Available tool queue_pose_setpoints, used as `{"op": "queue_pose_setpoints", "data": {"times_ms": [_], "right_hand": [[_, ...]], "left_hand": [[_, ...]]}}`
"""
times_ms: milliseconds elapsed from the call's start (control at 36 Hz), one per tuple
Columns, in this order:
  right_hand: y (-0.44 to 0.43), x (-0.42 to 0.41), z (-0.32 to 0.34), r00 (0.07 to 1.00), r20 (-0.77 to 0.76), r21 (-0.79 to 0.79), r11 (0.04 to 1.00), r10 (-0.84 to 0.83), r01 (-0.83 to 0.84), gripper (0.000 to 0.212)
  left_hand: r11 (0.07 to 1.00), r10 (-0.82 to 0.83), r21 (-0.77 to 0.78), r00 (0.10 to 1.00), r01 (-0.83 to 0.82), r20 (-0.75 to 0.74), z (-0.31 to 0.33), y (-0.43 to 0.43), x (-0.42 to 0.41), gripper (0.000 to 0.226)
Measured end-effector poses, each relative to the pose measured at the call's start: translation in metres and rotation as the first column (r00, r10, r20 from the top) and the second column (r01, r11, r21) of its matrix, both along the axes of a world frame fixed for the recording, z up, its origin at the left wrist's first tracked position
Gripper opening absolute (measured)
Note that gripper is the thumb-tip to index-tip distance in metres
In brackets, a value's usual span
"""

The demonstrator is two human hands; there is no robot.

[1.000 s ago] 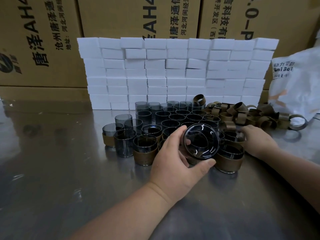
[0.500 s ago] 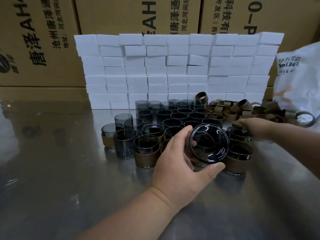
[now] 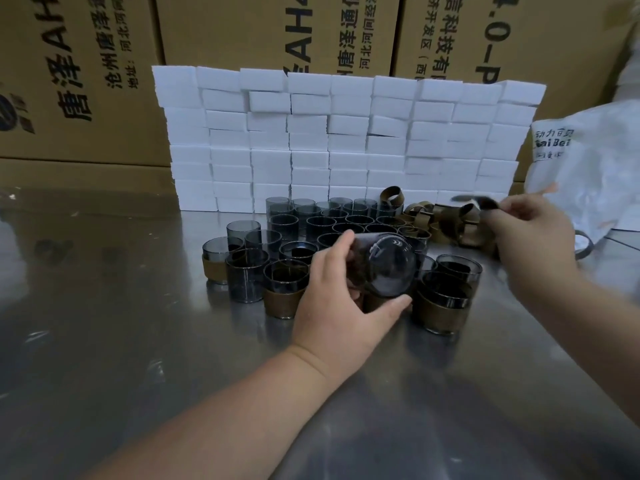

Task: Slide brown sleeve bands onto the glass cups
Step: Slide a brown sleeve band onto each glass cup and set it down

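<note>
My left hand (image 3: 332, 306) grips a smoky glass cup (image 3: 389, 268) tipped on its side, its bottom facing me, just above the cluster of cups. My right hand (image 3: 530, 237) pinches a brown sleeve band (image 3: 479, 203), blurred, lifted above the pile of loose brown bands (image 3: 446, 223) at the right. Several bare dark glass cups (image 3: 322, 223) stand in rows behind. Cups with brown bands on them (image 3: 440, 306) stand at the front and at the left (image 3: 216, 261).
A wall of white foam blocks (image 3: 346, 140) stands behind the cups, with printed cardboard boxes (image 3: 86, 81) behind it. A white plastic bag (image 3: 588, 168) lies at the right. The steel tabletop (image 3: 121, 341) stretches bare in front and to the left.
My right hand moved from the banded cups back to the band pile and lifted one band. My left hand tilted the cup further, raising it slightly.
</note>
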State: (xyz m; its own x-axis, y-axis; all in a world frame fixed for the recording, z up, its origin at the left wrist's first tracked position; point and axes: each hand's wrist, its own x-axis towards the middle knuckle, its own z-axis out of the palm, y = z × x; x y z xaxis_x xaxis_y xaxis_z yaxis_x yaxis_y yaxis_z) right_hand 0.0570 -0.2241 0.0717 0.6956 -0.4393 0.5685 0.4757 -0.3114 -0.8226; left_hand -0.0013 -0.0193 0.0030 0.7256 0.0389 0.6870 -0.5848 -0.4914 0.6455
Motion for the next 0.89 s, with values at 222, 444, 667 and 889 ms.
{"op": "queue_pose_setpoints", "data": {"times_ms": [222, 444, 667, 889], "right_hand": [[0.061, -0.061, -0.017, 0.936, 0.238, 0.056, 0.959, 0.258, -0.278, 0.037], [0.061, -0.062, -0.039, 0.9, 0.304, -0.369, 0.91, 0.313, -0.192, 0.05], [0.067, -0.07, -0.047, 0.927, 0.258, -0.35, 0.921, 0.272, -0.173, 0.019], [0.067, -0.073, -0.046, 0.888, 0.276, -0.244, 0.92, 0.368, -0.306, 0.049]], "left_hand": [[0.997, 0.079, 0.019, 0.996, -0.08, 0.052, 0.001, 0.001, 0.001, 0.093], [0.995, 0.08, 0.047, 0.989, -0.086, 0.121, 0.004, -0.001, -0.005, 0.083], [0.993, 0.055, 0.097, 0.99, -0.067, 0.13, -0.001, 0.001, -0.001, 0.09], [0.989, 0.024, 0.142, 0.995, -0.038, 0.098, 0.002, -0.001, -0.004, 0.086]]}}
